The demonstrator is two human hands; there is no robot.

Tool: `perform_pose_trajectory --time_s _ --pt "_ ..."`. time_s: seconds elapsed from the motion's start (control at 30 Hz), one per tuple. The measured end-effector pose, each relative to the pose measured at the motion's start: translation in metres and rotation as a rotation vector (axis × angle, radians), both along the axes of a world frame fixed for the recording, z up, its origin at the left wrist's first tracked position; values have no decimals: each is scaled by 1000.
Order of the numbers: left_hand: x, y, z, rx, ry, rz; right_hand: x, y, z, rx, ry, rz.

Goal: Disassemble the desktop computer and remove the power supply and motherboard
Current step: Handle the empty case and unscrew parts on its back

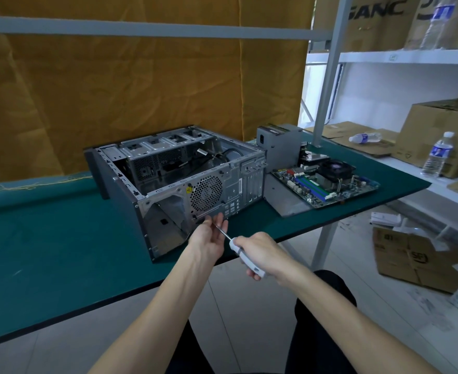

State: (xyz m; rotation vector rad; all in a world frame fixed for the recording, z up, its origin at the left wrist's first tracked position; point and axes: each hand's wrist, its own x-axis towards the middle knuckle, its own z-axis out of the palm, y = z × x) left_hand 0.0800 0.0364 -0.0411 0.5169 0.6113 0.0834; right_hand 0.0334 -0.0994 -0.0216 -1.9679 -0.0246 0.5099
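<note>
Screwdriver work at the rear of the computer case (173,182).
Our right hand (260,252) grips the white screwdriver (245,256); our left hand (209,236), fingers loosely extended, steadies its shaft against the case's back panel. Right of the case we see the power supply (280,147) upright, and the motherboard (327,182) lying flat just beside it.

motherboard (327,182) right of case (179,179) — supply (279,143) seemingly behind

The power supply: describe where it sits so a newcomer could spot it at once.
Start at the open computer case on the green table. Just past its far right corner stands the power supply, a plain grey metal box. Unlike the flat motherboard lying beside it, it stands upright.
</note>
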Motion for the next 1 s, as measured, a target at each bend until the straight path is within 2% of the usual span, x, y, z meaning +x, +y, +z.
perform_pose_trajectory --time_s 0.07,0.17,0.23,0.43,0.63,0.87,1.0 --pt "-1 0 0 13 -3 2 1 -2 2 -66 -8 27" --pt "-2 -2 0 24 0 18 -1 -4 -5 -405 -379 13" --pt "-3 -5 1 25 4 25 -6 -2 -3 -468 -539 -14" --pt "-4 -6 4 -8 -8 27 -9 -2 -1 -474 -398 104" --pt "-6 -7 8 -34 3 54 -13 -7 9 -530 -588 61" --pt "-4 -4 6 -37 32 51 -19 -3 0 -565 -496 135" --pt "-4 -4 5 -41 27 50 -20 -6 6 -651 -692 92"
